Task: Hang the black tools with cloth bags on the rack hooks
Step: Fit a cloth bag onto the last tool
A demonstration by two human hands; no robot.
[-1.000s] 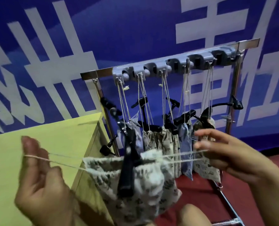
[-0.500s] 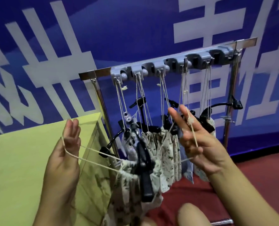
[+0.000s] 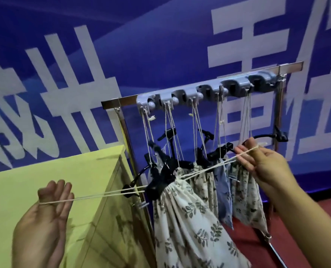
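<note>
Blue banner wall [image 3: 160,55] behind, grey hook rack [image 3: 205,93] already hung with bags. Leaf-print cloth bag [image 3: 187,215] with black tool [image 3: 158,184] clipped at its gathered neck hangs between both hands. Left hand [image 3: 44,219] fingers straight, drawstring [image 3: 102,195] looped around them. Right hand [image 3: 265,165] fingers pinch other cord end.

The gray hook strip [image 3: 205,91] is crowded: cords drop from its hooks to a bunch of black tools [image 3: 182,163] and hanging bags [image 3: 244,186] packed side by side beneath. The held leaf-print bag [image 3: 187,215] and its taut drawstring [image 3: 106,195] span the front, blocking reach from below. The yellow worktop [image 3: 54,182] closes the left side. Open room lies above the rail [image 3: 288,65] and right of the post [image 3: 279,113].
</note>
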